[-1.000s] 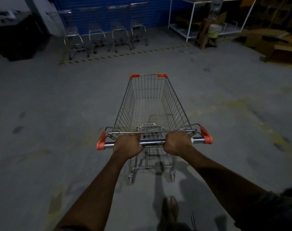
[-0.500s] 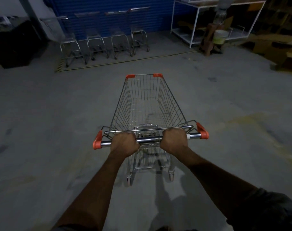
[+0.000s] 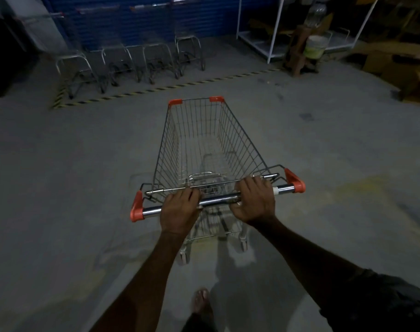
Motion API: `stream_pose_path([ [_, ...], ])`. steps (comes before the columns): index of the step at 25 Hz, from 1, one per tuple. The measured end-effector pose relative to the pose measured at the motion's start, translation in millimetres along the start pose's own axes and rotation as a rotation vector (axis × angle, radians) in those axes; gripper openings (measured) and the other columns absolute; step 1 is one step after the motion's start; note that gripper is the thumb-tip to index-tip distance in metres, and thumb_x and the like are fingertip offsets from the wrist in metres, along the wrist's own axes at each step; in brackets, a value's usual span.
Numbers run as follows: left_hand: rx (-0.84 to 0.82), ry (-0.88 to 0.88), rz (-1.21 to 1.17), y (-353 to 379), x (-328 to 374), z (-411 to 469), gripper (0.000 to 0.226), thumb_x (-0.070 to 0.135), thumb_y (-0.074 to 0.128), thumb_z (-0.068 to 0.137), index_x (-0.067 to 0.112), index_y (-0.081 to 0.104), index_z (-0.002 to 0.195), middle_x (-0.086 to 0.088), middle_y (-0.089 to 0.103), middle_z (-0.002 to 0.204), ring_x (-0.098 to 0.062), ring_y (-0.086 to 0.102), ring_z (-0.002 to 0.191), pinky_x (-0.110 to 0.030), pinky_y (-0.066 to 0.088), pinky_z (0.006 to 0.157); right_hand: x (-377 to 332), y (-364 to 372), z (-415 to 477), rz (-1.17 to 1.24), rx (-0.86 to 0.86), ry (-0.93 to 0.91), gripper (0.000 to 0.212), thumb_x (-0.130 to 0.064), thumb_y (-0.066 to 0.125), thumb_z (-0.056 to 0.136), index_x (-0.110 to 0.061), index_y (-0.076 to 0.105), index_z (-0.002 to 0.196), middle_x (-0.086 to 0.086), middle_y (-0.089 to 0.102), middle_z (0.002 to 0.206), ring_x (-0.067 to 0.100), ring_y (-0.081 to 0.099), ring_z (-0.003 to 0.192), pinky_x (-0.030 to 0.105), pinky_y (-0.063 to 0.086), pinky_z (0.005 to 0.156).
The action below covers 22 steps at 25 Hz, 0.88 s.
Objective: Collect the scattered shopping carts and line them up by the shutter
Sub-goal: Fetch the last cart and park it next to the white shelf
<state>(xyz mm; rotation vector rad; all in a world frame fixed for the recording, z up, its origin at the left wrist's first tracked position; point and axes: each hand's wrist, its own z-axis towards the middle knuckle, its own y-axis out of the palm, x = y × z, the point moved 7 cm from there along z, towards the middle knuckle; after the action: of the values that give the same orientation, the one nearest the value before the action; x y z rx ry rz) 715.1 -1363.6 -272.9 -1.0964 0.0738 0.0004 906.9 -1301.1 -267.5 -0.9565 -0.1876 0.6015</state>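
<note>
An empty wire shopping cart (image 3: 204, 144) with orange corner caps stands on the concrete floor right in front of me. My left hand (image 3: 179, 209) grips its chrome handle bar (image 3: 216, 200) left of centre. My right hand (image 3: 254, 202) grips the same bar right of centre. Far ahead, a row of several carts (image 3: 132, 61) stands side by side against the blue shutter (image 3: 132, 22), behind a yellow-and-black floor stripe (image 3: 156, 88).
A white metal rack (image 3: 273, 32) stands at the back right, with a wooden stool (image 3: 300, 51) and a pale bucket (image 3: 315, 46) beside it. Cardboard boxes (image 3: 400, 61) pile up at the far right. A dark counter (image 3: 3, 56) sits at the far left. My foot (image 3: 200, 300) shows below.
The cart and I have rolled forward toward the shutter; the row of parked carts looks nearer. The cart's nose has swung slightly left. Both hands keep their grip on the bar.
</note>
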Motion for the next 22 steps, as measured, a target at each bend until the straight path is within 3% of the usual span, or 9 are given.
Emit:
stream_pose_path([
  [3,-0.02,0.046,-0.011,30,-29,54,0.031,0.03,0.084,0.069,0.02,0.065,0.091,-0.003,0.063,0.082,-0.029,0.061,0.075,-0.039,0.04,0.066,5,30,41,-0.016,0.01,-0.034,0.034,-0.034,0.072,0.073,-0.009,0.067,0.095,0.013,0.061,0.097,0.032,0.055,0.084,0.045,0.04,0.078],
  [6,-0.105,0.043,-0.052,61,-61,120,0.035,0.025,0.087,0.067,0.019,0.063,0.092,-0.004,0.062,0.084,-0.029,0.061,0.076,-0.039,0.041,0.067,16,79,90,-0.08,-0.15,0.073,0.047,-0.032,0.068,0.073,-0.01,0.066,0.114,0.013,0.062,0.107,0.034,0.057,0.097,0.054,0.04,0.096],
  [8,-0.158,0.033,-0.056,82,-82,153,0.041,0.022,0.087,0.064,0.018,0.061,0.095,-0.005,0.062,0.087,-0.03,0.061,0.08,-0.039,0.042,0.069,24,108,122,-0.123,-0.218,0.13,0.044,-0.028,0.065,0.075,-0.012,0.065,0.117,0.011,0.062,0.103,0.034,0.057,0.098,0.054,0.038,0.1],
  [15,-0.236,0.002,-0.029,169,-152,303,0.046,0.03,0.089,0.062,0.021,0.064,0.1,-0.002,0.066,0.092,-0.029,0.065,0.086,-0.041,0.043,0.076,66,197,272,-0.114,-0.155,0.149,0.028,-0.015,0.067,0.068,-0.014,0.064,0.096,0.009,0.06,0.086,0.032,0.054,0.082,0.047,0.04,0.085],
  [19,-0.254,-0.081,-0.016,215,-176,389,0.036,0.042,0.079,0.069,0.023,0.063,0.094,0.0,0.066,0.091,-0.03,0.063,0.086,-0.042,0.04,0.079,108,248,356,-0.039,-0.158,0.109,0.029,-0.028,0.057,0.078,-0.009,0.067,0.097,0.012,0.065,0.08,0.031,0.061,0.075,0.046,0.048,0.08],
  [22,-0.189,-0.102,0.007,237,-180,444,0.035,0.043,0.074,0.076,0.02,0.063,0.1,-0.004,0.064,0.094,-0.031,0.059,0.088,-0.043,0.04,0.081,138,274,422,-0.032,-0.059,0.008,0.03,-0.031,0.048,0.083,-0.008,0.067,0.076,0.008,0.06,0.06,0.026,0.058,0.054,0.037,0.049,0.065],
])
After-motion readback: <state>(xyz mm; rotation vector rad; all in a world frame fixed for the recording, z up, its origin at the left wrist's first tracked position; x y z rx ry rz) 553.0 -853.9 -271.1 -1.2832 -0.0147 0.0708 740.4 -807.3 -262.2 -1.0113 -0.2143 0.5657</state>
